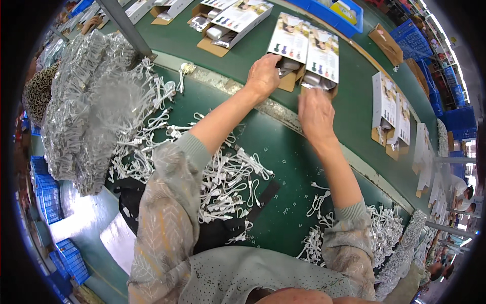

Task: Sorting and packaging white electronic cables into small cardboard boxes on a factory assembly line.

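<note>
boxes [289,38], two of them, lie side by side on the green strip [357,114] past the pale rail [212,77], open ends facing the person. the left hand [263,76] bends its fingers at the mouth of the left one and the right hand [317,114] reaches to the right one's mouth, but i cannot tell whether either grip is clamped on anything. white cables [223,187] lie heaped on the desk [278,142] below the forearms, with a silvery bundle [96,101] to the left.
</note>
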A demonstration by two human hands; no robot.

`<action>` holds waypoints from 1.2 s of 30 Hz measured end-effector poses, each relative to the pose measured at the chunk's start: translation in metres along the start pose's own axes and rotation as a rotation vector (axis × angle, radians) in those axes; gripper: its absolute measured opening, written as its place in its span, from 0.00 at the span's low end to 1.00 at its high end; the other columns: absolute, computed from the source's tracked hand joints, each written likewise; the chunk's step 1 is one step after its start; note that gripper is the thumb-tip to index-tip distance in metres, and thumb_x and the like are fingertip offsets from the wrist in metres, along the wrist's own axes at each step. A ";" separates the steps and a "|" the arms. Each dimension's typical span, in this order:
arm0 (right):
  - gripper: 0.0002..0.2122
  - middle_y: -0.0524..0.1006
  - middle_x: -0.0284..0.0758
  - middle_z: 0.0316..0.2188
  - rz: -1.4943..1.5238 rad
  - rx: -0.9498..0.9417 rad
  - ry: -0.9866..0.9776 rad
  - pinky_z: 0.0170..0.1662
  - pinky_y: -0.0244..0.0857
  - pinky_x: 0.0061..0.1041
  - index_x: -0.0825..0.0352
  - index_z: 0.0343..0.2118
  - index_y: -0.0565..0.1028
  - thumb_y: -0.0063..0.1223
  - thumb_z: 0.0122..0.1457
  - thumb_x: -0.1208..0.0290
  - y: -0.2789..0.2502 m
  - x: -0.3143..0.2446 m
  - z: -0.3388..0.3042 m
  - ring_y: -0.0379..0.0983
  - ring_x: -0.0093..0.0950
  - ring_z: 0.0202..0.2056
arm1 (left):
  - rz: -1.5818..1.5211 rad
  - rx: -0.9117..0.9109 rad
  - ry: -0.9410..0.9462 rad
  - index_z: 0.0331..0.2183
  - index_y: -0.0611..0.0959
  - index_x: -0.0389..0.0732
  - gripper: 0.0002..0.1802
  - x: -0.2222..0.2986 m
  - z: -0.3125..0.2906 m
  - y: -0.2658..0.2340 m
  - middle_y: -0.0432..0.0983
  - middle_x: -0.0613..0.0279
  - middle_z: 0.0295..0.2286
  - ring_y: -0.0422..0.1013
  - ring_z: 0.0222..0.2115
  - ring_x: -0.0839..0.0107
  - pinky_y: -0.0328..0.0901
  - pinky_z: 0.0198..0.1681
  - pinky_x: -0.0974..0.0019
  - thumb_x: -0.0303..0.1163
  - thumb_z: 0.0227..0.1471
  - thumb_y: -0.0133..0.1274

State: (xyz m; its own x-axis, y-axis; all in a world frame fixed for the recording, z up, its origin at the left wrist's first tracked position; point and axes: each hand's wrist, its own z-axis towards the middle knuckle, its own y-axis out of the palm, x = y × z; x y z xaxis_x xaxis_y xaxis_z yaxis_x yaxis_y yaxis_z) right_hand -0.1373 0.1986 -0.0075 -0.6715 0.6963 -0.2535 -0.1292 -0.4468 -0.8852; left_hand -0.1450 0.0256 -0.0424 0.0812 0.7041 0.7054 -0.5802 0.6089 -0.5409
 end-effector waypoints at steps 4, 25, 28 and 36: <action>0.12 0.74 0.43 0.29 0.441 -0.527 -0.023 0.37 0.66 0.34 0.69 0.31 0.74 0.55 0.50 0.64 -0.034 -0.047 -0.045 0.73 0.39 0.32 | 0.034 -0.170 0.151 0.35 0.79 0.36 0.13 0.018 -0.018 -0.038 0.74 0.49 0.37 0.70 0.39 0.52 0.63 0.46 0.57 0.23 0.44 0.45; 0.15 0.74 0.35 0.34 0.569 -0.488 0.156 0.34 0.65 0.24 0.66 0.40 0.72 0.57 0.49 0.71 -0.058 -0.026 -0.084 0.71 0.26 0.30 | -0.170 -0.664 -0.376 0.31 0.80 0.32 0.12 0.066 -0.104 -0.139 0.73 0.60 0.19 0.67 0.20 0.75 0.62 0.25 0.70 0.32 0.48 0.52; 0.12 0.74 0.38 0.33 0.394 -0.357 -0.141 0.32 0.66 0.26 0.67 0.36 0.73 0.58 0.48 0.71 -0.037 -0.021 -0.102 0.72 0.30 0.29 | -0.213 -0.563 -0.432 0.28 0.79 0.31 0.13 0.054 -0.097 -0.130 0.69 0.71 0.17 0.62 0.19 0.85 0.58 0.21 0.76 0.34 0.50 0.52; 0.08 0.72 0.31 0.24 1.577 -0.380 0.901 0.26 0.66 0.15 0.69 0.29 0.72 0.52 0.56 0.69 -0.016 -0.002 -0.040 0.68 0.19 0.22 | -0.323 -0.213 -0.554 0.20 0.78 0.31 0.14 0.014 -0.043 -0.085 0.71 0.66 0.14 0.66 0.17 0.79 0.61 0.22 0.73 0.35 0.46 0.52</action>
State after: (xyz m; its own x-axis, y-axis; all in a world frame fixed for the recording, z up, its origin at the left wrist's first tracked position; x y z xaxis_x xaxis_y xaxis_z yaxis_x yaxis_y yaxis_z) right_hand -0.1047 0.2273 -0.0087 0.5666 -0.0783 -0.8202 0.3882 -0.8527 0.3496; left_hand -0.0597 -0.0003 -0.0064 -0.2363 0.2178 0.9469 -0.4191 0.8564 -0.3016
